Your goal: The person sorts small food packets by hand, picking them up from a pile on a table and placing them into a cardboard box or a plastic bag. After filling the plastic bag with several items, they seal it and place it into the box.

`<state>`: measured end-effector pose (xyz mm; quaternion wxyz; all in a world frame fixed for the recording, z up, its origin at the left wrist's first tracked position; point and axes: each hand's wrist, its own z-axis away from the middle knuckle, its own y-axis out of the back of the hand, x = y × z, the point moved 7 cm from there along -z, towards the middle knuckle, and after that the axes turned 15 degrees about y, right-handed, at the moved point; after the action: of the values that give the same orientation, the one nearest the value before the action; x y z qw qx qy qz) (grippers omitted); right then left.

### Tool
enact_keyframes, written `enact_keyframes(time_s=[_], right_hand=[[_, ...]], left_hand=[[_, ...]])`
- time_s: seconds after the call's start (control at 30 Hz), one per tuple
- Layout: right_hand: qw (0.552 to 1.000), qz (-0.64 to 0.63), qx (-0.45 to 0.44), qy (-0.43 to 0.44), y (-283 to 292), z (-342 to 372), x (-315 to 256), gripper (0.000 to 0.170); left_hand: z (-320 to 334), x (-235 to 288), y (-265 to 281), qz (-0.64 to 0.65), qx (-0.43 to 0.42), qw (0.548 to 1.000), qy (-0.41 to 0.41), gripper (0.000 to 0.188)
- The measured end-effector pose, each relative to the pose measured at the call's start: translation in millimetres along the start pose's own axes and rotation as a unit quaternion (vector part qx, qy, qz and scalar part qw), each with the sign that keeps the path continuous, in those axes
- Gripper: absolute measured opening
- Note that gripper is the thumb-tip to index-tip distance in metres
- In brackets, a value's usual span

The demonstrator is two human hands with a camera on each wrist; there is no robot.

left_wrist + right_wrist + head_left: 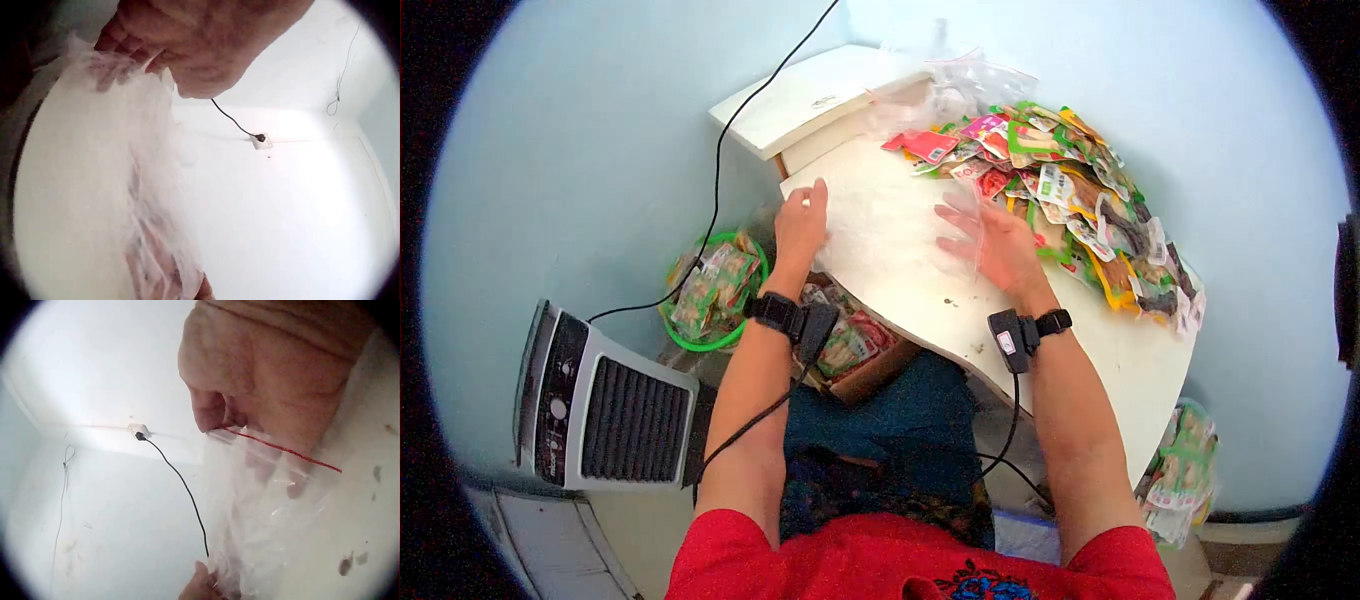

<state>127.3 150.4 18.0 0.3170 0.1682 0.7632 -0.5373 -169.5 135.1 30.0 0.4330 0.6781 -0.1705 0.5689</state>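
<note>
A clear zip-lock plastic bag stretches between both hands above the white table. My left hand grips its left side with curled fingers. On the right, the thumb and index finger of my right hand pinch the bag's edge, as the right wrist view shows. The other fingers are spread and show through the plastic. A red zip strip runs along the bag's edge by that hand. In the left wrist view the thin, crumpled film hangs below the left hand.
A heap of colourful snack packets covers the table's back right, with more clear bags behind. Below the left arm stand a green-rimmed basket and a cardboard box of packets. An air cooler is at left; a black cable hangs nearby.
</note>
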Motion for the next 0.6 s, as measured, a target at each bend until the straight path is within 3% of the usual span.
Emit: enact_keyframes(time_s=[0.07, 0.17, 0.37, 0.43, 0.53, 0.6], right_hand=[[1.000, -0.009, -0.015, 0.012, 6, -4, 2, 0.027], [1.000, -0.019, 0.016, 0.017, 6, -5, 3, 0.028], [1.000, -0.011, -0.013, 0.006, 13, -9, 14, 0.021], [1.000, -0.014, -0.025, -0.003, 12, -9, 16, 0.025], [0.999, 0.009, -0.050, 0.002, 8, -9, 14, 0.036], [0.998, 0.025, -0.060, 0.008, 6, -6, 13, 0.043]], left_hand=[[23, 1, 2, -0.051, -0.021, 0.998, 0.003, 0.039], [18, -9, 3, -0.080, 0.035, 0.990, -0.107, 0.036], [-3, 7, 11, -0.013, 0.071, 0.991, -0.111, 0.022], [-12, 14, 10, 0.009, 0.080, 0.985, -0.153, 0.021], [-25, 24, 9, -0.060, 0.109, 0.969, -0.212, 0.021], [-39, 17, 5, -0.064, 0.090, 0.976, -0.187, 0.021]])
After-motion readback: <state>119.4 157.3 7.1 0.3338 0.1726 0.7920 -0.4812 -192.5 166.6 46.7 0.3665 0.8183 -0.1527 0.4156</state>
